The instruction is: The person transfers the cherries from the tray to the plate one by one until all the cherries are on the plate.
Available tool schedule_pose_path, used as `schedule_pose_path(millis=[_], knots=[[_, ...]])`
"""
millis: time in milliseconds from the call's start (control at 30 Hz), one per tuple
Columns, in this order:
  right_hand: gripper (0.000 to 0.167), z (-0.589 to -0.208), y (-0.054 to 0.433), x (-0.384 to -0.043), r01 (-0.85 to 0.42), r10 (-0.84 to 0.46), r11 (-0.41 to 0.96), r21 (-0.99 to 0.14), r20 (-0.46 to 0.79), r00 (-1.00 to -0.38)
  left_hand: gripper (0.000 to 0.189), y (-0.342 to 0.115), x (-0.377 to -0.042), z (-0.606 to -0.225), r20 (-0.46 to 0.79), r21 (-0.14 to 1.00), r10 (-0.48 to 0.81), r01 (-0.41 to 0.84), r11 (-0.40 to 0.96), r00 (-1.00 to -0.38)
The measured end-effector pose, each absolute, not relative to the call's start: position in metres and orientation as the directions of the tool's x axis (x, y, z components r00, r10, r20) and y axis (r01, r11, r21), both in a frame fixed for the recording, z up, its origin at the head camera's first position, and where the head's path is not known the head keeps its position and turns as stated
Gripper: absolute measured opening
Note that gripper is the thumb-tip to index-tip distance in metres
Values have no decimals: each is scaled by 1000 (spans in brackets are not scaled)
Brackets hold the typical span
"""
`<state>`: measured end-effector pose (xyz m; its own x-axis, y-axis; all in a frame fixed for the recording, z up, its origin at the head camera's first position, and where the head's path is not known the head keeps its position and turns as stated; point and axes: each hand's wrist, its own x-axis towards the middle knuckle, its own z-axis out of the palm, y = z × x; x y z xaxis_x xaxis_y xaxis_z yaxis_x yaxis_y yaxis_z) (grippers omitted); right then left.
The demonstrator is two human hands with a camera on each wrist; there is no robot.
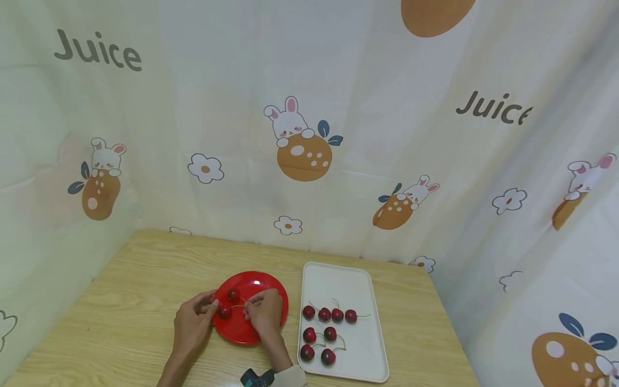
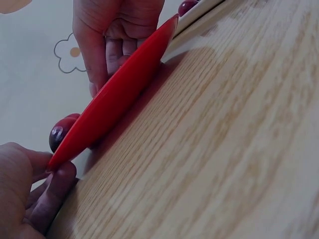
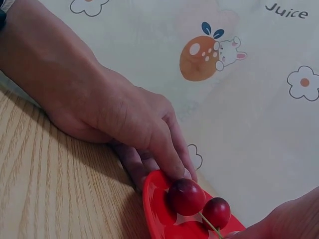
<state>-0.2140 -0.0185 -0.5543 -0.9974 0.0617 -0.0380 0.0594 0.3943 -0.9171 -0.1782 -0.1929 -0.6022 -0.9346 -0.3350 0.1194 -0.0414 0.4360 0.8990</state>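
A red plate (image 1: 253, 279) lies on the table with two dark red cherries on its left part, an upper cherry (image 1: 234, 294) and a lower cherry (image 1: 224, 311). My left hand (image 1: 191, 325) pinches the plate's left rim, thumb on top and fingers beneath, as the left wrist view shows. Over the plate, my right hand (image 1: 265, 312) pinches a cherry stem between thumb and forefinger. That stem runs to the nearer cherry (image 3: 186, 197) in the right wrist view; whether the other stem is also pinched, I cannot tell.
Right of the plate stands a white rectangular tray (image 1: 333, 279) holding several cherries with stems, in rows. Both rest on a light wooden table (image 1: 159, 269). A printed curtain (image 1: 232, 118) with rabbits and fruit hangs around its back and sides.
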Motion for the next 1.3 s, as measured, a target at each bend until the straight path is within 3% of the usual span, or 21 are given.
schedule_pose_path(millis=[433,633,1067,1300], knots=[[8,-552,-14,-212,49,46,417,-907,-33,-998,33,-190,-179,-601,100,916,-335,-45,398,-937],[3,-548,-11,-211,87,42,383,-920,-77,-996,33,-190,-179,-600,106,914,-328,-39,404,-939],[8,-539,1,-211,37,-3,306,-951,-40,-999,32,-192,-179,-601,131,905,-334,-25,425,-933],[9,-541,11,-215,84,-36,242,-967,-96,-995,32,-193,-177,-601,121,906,-340,-37,422,-933]])
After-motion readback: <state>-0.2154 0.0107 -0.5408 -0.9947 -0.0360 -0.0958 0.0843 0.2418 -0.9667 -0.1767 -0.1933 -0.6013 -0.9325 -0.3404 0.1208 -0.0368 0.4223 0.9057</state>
